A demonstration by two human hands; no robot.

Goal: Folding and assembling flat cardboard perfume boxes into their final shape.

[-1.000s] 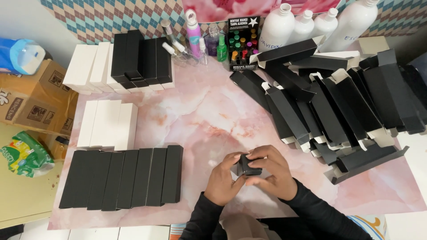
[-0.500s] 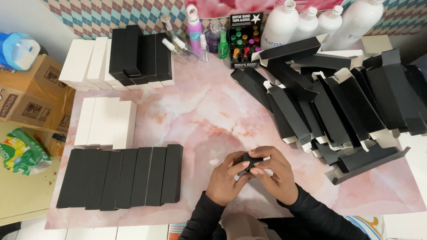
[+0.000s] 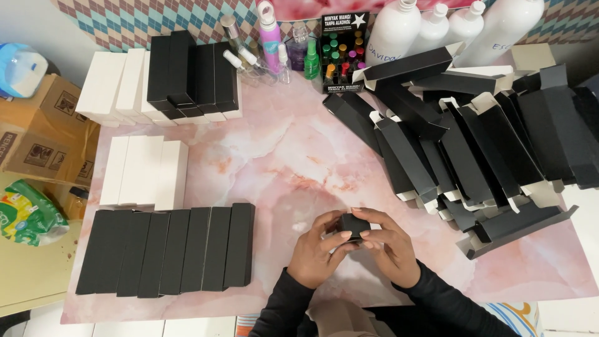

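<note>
Your left hand (image 3: 315, 253) and right hand (image 3: 390, 246) both have their grip closed on one small black carton (image 3: 353, 224), held low over the pink marble table (image 3: 281, 156), its end facing you, so its long axis runs away from view. Left of it lie seven closed black cartons (image 3: 168, 249) in a row, long axes pointing away from you. Four white bottles (image 3: 449, 28) stand at the far edge.

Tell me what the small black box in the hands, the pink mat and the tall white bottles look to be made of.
Small black box, held by left hand and right hand: likely matte paperboard, with crisp folded edges. Pink marbled mat: probably printed vinyl or paper, flat with a slight sheen. Tall white bottles: seemingly opaque plastic, smooth and softly glossy.
</note>
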